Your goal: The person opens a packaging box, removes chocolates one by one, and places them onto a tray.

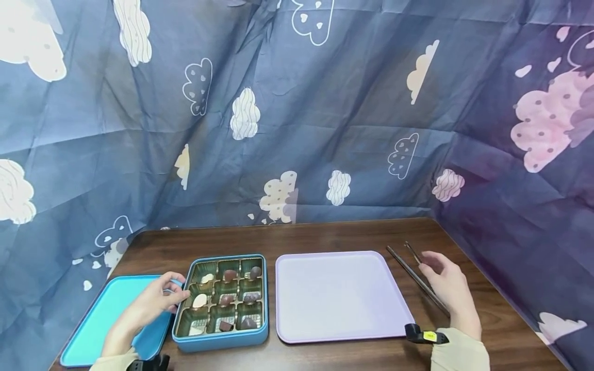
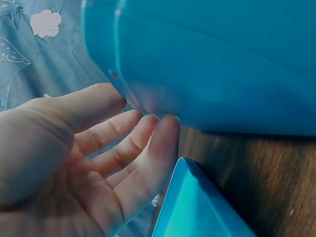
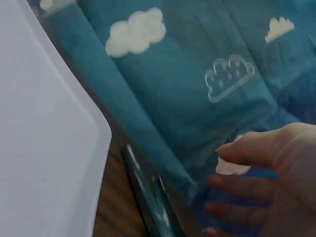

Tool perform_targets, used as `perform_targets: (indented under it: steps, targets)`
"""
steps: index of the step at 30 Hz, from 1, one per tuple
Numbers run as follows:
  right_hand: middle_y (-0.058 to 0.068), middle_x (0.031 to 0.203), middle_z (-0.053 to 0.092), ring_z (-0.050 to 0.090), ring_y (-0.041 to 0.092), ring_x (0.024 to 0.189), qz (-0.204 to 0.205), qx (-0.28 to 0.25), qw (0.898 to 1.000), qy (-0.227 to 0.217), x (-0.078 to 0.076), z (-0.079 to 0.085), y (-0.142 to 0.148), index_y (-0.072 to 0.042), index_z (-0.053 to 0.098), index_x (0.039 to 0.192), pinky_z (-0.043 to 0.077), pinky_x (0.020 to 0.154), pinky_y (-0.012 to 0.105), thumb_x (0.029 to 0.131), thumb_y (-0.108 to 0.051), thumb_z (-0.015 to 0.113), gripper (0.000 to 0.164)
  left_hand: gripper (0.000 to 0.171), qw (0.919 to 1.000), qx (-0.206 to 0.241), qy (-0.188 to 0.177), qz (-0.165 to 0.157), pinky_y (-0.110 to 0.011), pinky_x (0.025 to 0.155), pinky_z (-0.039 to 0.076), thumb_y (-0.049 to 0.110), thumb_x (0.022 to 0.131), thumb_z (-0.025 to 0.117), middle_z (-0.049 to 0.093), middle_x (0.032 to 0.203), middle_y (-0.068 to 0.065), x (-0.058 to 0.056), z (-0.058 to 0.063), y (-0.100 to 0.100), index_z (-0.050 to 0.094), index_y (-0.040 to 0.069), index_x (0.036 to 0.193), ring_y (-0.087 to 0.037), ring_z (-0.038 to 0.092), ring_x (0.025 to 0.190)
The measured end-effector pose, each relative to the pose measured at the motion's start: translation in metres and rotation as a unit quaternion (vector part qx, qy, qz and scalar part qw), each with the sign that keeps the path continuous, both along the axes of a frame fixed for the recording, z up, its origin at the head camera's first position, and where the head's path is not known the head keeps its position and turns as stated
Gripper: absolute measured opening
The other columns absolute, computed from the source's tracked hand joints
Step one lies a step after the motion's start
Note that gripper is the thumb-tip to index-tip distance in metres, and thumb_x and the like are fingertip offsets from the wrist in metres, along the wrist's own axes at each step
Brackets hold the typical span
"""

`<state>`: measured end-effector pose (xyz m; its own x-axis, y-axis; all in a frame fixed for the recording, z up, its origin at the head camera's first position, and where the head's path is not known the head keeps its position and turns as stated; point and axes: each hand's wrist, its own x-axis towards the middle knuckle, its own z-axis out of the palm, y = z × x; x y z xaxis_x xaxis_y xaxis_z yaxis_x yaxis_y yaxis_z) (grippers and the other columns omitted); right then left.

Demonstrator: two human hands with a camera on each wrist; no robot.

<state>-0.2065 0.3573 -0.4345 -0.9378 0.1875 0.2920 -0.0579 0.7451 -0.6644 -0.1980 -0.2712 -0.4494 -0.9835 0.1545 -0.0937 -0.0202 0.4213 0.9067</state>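
A blue tin (image 1: 221, 340) holds several chocolates, white, brown and dark, in the compartments of a gold insert. At its left side is my left hand (image 1: 155, 301), with loosely bent fingers and the fingertips against the tin's outer wall (image 2: 207, 69); they do not wrap round it. On the right lies a long pair of metal tongs (image 1: 417, 281), its two arms (image 3: 143, 180) spread apart at the tips. My right hand (image 1: 447, 286) hovers beside the tongs. In the right wrist view, a gap shows between its loosely bent fingers (image 3: 242, 182) and the metal.
A turquoise lid (image 1: 99, 304) lies left of the tin, under my left forearm. Between tin and tongs sits a pale lilac tray (image 1: 339, 299). A cloud-patterned cloth (image 1: 297, 123) hangs behind and beside the wooden table (image 1: 325, 234).
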Motion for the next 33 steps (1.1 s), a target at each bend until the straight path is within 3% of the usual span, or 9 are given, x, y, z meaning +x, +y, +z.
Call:
perform_targets:
  steps: [10, 15, 23, 28, 33]
  targets:
    - [0.034, 0.13, 0.05, 0.049, 0.05, 0.117, -0.027, -0.04, 0.996, -0.079, 0.002, -0.025, 0.01, 0.005, 0.046, 0.135, 0.039, 0.091, 0.057, 0.097, -0.02, 0.06, 0.048, 0.039, 0.9995, -0.024, 0.013, -0.014, -0.036, 0.064, 0.055, 0.011, 0.092, 0.068, 0.051, 0.088, -0.011, -0.006, 0.007, -0.012, 0.045, -0.006, 0.117, -0.022, 0.059, 0.075]
    - [0.036, 0.134, 0.045, 0.045, 0.054, 0.117, -0.039, -0.002, 0.995, -0.091, 0.002, -0.022, 0.015, 0.004, 0.041, 0.138, 0.038, 0.091, 0.063, 0.095, -0.025, 0.063, 0.057, 0.04, 0.9994, -0.032, 0.009, -0.014, -0.036, 0.065, 0.054, 0.013, 0.092, 0.068, 0.051, 0.088, -0.011, -0.007, 0.01, -0.014, 0.045, -0.007, 0.118, -0.022, 0.059, 0.076]
    - [0.045, 0.132, 0.038, 0.038, 0.06, 0.118, -0.028, 0.027, 0.983, -0.18, 0.005, -0.008, 0.044, 0.014, 0.018, 0.144, 0.034, 0.095, 0.067, 0.093, -0.042, 0.063, 0.089, 0.039, 0.9997, -0.014, 0.01, -0.018, -0.036, 0.067, 0.055, 0.012, 0.091, 0.069, 0.052, 0.089, -0.012, -0.01, 0.006, -0.002, 0.045, -0.006, 0.116, -0.023, 0.06, 0.077]
    - [0.047, 0.133, 0.034, 0.038, 0.06, 0.12, -0.008, 0.029, 0.975, -0.22, 0.008, -0.012, 0.046, 0.021, 0.011, 0.142, 0.034, 0.096, 0.066, 0.091, -0.047, 0.065, 0.101, 0.038, 0.9999, -0.003, 0.005, -0.015, -0.036, 0.066, 0.055, 0.011, 0.092, 0.069, 0.052, 0.088, -0.012, -0.006, 0.001, -0.003, 0.045, -0.006, 0.116, -0.022, 0.06, 0.076]
    - [0.046, 0.135, 0.03, 0.031, 0.062, 0.122, -0.03, 0.015, 0.969, -0.243, 0.013, -0.016, 0.043, 0.02, 0.013, 0.141, 0.031, 0.097, 0.068, 0.09, -0.052, 0.064, 0.102, 0.038, 0.9996, -0.003, 0.0, -0.027, -0.037, 0.065, 0.055, 0.013, 0.093, 0.068, 0.051, 0.087, -0.011, -0.003, -0.001, -0.007, 0.044, -0.008, 0.115, -0.023, 0.06, 0.075]
